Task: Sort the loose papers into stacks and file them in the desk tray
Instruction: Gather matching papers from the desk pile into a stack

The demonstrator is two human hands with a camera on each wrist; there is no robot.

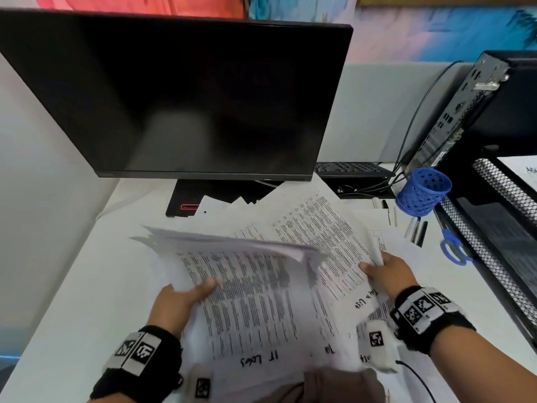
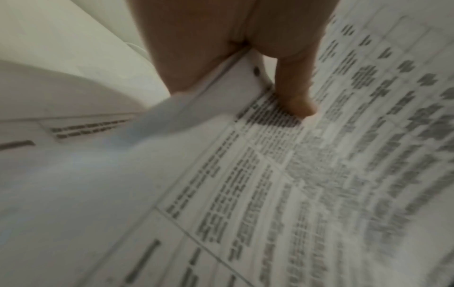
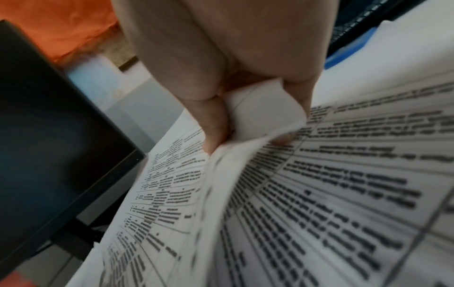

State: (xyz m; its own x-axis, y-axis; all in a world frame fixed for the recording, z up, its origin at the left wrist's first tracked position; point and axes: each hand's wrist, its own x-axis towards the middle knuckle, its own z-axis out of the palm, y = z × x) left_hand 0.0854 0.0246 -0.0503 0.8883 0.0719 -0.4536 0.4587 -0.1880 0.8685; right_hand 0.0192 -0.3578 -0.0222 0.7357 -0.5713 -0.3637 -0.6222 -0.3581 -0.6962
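A thick stack of printed papers (image 1: 255, 289) is lifted off the desk near the front, its far edge fanned. My left hand (image 1: 183, 298) grips the stack's left edge, thumb on top; in the left wrist view my left hand (image 2: 245, 64) has the stack (image 2: 245, 194) between thumb and fingers. My right hand (image 1: 389, 271) pinches the corner of a printed sheet (image 1: 328, 237) that lies on more loose papers to the right. In the right wrist view my right hand (image 3: 248, 116) curls that sheet's edge (image 3: 270, 194) upward. The black mesh desk tray (image 1: 494, 257) stands at the right.
A dark monitor (image 1: 186, 97) stands behind the papers on the white desk (image 1: 72, 301). At the right are a keyboard (image 1: 351, 168), a blue pen cup (image 1: 422, 189), blue scissors (image 1: 453, 245), loose pens (image 1: 417, 231) and a computer case (image 1: 476, 112) with cables.
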